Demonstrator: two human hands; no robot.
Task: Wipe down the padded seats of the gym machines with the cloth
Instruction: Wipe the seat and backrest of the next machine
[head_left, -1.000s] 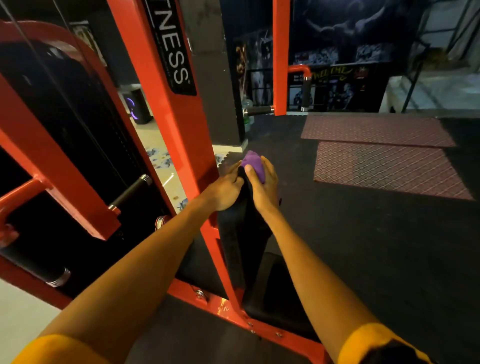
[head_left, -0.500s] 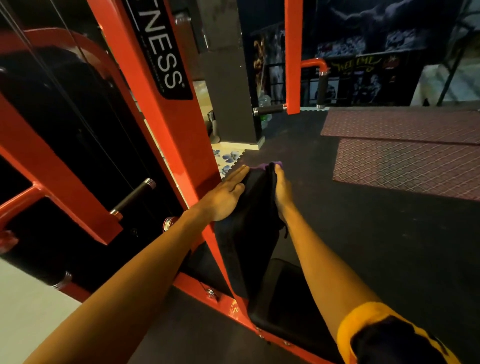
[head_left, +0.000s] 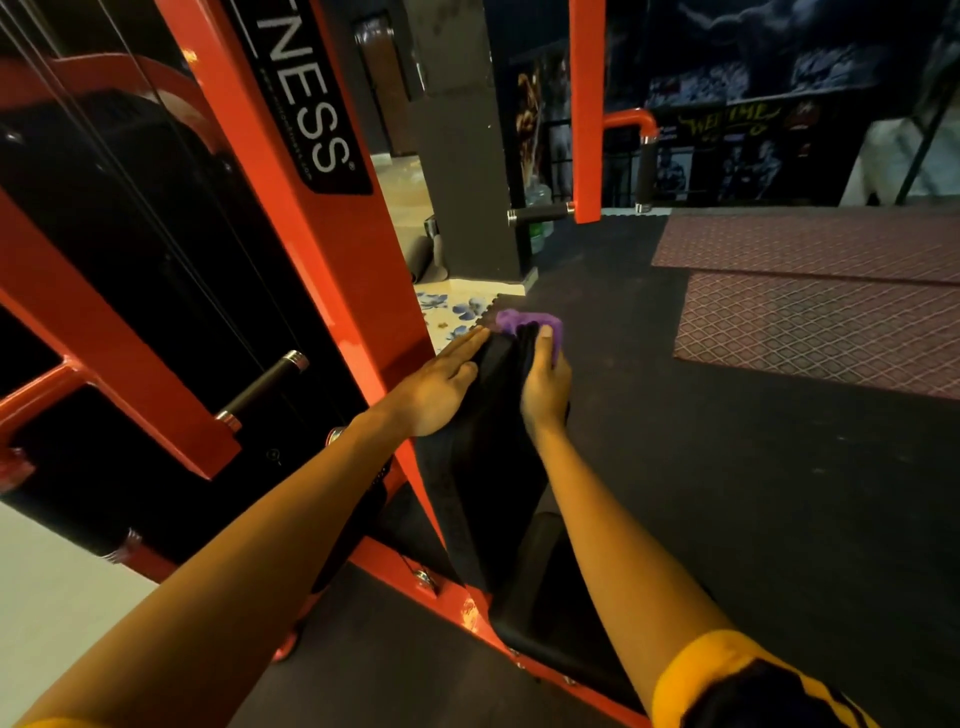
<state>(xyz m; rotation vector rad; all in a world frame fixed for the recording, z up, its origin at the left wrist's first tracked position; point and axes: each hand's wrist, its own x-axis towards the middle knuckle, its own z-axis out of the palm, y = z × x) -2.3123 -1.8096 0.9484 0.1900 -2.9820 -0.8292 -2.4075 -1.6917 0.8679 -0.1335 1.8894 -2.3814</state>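
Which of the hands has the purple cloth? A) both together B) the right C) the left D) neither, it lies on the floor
B: the right hand grips the purple cloth at the top of the black pad; the left hand lies flat, fingers straight.

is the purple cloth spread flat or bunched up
Bunched: the purple cloth sits crumpled atop the back pad, gripped by the right hand.

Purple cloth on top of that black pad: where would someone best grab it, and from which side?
Probably the bunched fold of the purple cloth that humps over the top edge of the back pad, pinched from above. The right hand covers its right side, and the left hand lies flat on the pad's left face, so only the top is free.
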